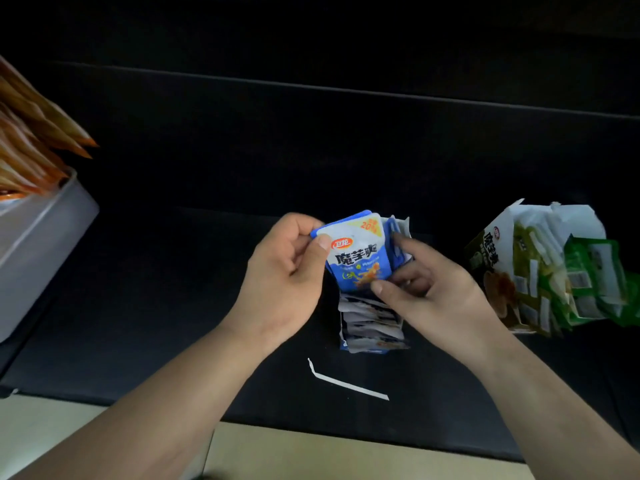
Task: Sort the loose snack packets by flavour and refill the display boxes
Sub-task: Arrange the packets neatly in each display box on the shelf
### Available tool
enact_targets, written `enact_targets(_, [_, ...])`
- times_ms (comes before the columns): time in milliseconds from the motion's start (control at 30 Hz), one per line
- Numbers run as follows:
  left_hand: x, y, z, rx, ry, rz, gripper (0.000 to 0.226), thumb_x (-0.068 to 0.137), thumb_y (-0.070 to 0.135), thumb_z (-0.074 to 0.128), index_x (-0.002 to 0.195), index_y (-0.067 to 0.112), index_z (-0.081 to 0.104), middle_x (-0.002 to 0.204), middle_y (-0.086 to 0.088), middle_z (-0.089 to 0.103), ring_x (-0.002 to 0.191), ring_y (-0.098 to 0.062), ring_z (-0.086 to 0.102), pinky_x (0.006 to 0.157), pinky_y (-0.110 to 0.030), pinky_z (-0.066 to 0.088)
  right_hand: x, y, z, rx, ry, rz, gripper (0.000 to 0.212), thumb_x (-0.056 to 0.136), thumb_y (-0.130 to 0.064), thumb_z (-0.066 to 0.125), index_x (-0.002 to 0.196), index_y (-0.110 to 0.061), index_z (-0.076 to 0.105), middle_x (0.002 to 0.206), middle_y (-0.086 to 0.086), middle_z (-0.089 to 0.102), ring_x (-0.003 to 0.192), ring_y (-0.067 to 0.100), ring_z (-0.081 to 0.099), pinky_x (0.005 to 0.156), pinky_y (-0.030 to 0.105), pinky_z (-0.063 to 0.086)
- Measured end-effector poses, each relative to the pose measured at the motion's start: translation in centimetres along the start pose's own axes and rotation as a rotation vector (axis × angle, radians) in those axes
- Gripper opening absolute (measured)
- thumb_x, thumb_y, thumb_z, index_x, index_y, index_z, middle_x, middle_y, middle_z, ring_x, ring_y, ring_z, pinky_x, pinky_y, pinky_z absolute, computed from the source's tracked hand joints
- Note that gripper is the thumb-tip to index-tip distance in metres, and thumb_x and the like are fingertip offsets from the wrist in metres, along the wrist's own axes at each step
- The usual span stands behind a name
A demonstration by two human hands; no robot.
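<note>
Black tabletop (173,306): both hands up, left hand (284,271) and right hand (429,285) pinching blue snack packets (358,258) just above the blue display box (372,323); green display box (540,268) sits right.

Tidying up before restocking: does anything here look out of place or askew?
The green display box on the right looks tipped over, green packets spilling out. A loose white strip lies in front of the blue box.

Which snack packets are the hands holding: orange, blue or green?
The blue packets, held by the left hand and right hand. The green packets sit at the right, the orange packets in the grey tub at the left.
</note>
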State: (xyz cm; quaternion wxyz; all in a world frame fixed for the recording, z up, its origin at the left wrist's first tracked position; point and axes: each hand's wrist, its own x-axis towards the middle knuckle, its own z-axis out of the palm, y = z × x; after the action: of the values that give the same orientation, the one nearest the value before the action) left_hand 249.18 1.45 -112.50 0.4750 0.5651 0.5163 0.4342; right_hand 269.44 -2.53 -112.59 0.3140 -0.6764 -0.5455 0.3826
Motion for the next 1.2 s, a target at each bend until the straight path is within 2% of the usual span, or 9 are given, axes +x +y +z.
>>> enact_targets(133, [0.0, 1.3, 0.4, 0.015, -0.022, 0.024, 0.007, 0.098, 0.022, 0.069, 0.099, 0.019, 0.063, 0.086, 0.001, 0.078, 0.081, -0.012, 0.077, 0.067, -0.030, 0.062, -0.3, -0.6, 0.1, -0.073, 0.116, -0.134, 0.025, 0.081, -0.037, 0.084, 0.104, -0.034, 0.076, 0.067, -0.026, 0.064, 0.057, 0.000, 0.058, 0.055, 0.010, 0.040])
enact_targets(233, [0.0, 1.2, 0.9, -0.009, -0.079, -0.027, 0.007, 0.097, 0.023, 0.071, 0.097, 0.018, 0.066, 0.086, -0.001, 0.079, 0.084, -0.014, 0.078, 0.078, -0.041, 0.065, -0.2, -1.0, -0.2, -0.011, 0.165, -0.172, 0.020, 0.082, -0.027, 0.086, 0.096, -0.036, 0.075, 0.058, -0.019, 0.059, 0.049, 0.002, 0.050, 0.046, 0.009, 0.037])
enact_targets(400, [0.2, 0.2, 0.5, -0.141, -0.008, -0.061, 0.007, 0.104, 0.018, 0.060, 0.100, 0.016, 0.066, 0.092, -0.005, 0.079, 0.090, -0.019, 0.078, 0.082, -0.041, 0.065, 0.1, 0.4, -1.5, 0.076, 0.194, -0.094, 0.023, 0.087, -0.018, 0.081, 0.096, -0.038, 0.075, 0.082, -0.019, 0.077, 0.071, 0.002, 0.070, 0.066, 0.016, 0.056])
enact_targets(500, [0.5, 0.3, 0.6, -0.158, 0.022, -0.088, 0.009, 0.105, 0.016, 0.058, 0.102, 0.014, 0.066, 0.092, -0.006, 0.078, 0.088, -0.019, 0.079, 0.079, -0.039, 0.066, -0.1, 0.8, -1.3, 0.015, 0.109, -0.107, 0.025, 0.086, -0.012, 0.081, 0.090, -0.036, 0.076, 0.071, -0.021, 0.070, 0.064, -0.005, 0.064, 0.058, 0.007, 0.044])
enact_targets(567, [0.6, 0.4, 0.9, -0.165, 0.016, -0.096, 0.009, 0.105, 0.015, 0.059, 0.103, 0.013, 0.067, 0.092, -0.007, 0.079, 0.088, -0.020, 0.079, 0.080, -0.041, 0.066, -0.1, 1.1, -0.5, -0.154, 0.083, -0.164, 0.023, 0.084, -0.015, 0.083, 0.084, -0.037, 0.078, 0.078, -0.011, 0.062, 0.067, 0.003, 0.061, 0.064, 0.015, 0.046])
enact_targets(700, [0.2, -0.2, 1.3, -0.122, -0.028, -0.095, 0.009, 0.104, 0.016, 0.061, 0.100, 0.019, 0.068, 0.094, -0.005, 0.079, 0.092, -0.021, 0.078, 0.085, -0.046, 0.064, -0.2, 1.5, 0.2, -0.440, -0.180, -0.060, 0.025, 0.090, -0.036, 0.061, 0.110, -0.047, 0.070, 0.101, -0.015, 0.061, 0.099, 0.006, 0.063, 0.090, 0.032, 0.054])
enact_targets(867, [0.1, 0.1, 0.8, -0.262, 0.022, -0.124, 0.009, 0.107, 0.013, 0.054, 0.102, 0.013, 0.063, 0.097, -0.007, 0.078, 0.091, -0.022, 0.078, 0.078, -0.036, 0.065, -0.4, 0.6, -1.1, 0.097, 0.022, 0.038, 0.011, 0.089, -0.018, 0.071, 0.096, -0.026, 0.068, 0.084, 0.000, 0.067, 0.067, 0.008, 0.057, 0.057, 0.015, 0.044])
enact_targets(1100, [0.0, 0.1, 1.0, -0.605, -0.016, -0.314, 0.015, 0.110, 0.014, 0.047, 0.112, 0.006, 0.059, 0.113, -0.016, 0.076, 0.102, -0.031, 0.077, 0.079, -0.039, 0.063, 0.0, 0.7, -1.3, 0.182, 0.234, 0.172, 0.042, 0.081, -0.047, 0.083, 0.116, -0.038, 0.063, 0.093, -0.006, 0.069, 0.085, 0.011, 0.067, 0.075, 0.036, 0.059])
enact_targets(1200, [-0.4, -0.7, 1.4, -0.553, -0.021, -0.327, 0.017, 0.110, 0.015, 0.047, 0.115, 0.004, 0.059, 0.113, -0.016, 0.076, 0.104, -0.031, 0.076, 0.084, -0.040, 0.063, -0.3, 0.9, -1.1, 0.241, 0.244, 0.181, 0.020, 0.085, -0.036, 0.082, 0.099, -0.027, 0.072, 0.085, -0.005, 0.074, 0.074, 0.006, 0.065, 0.064, 0.023, 0.055])
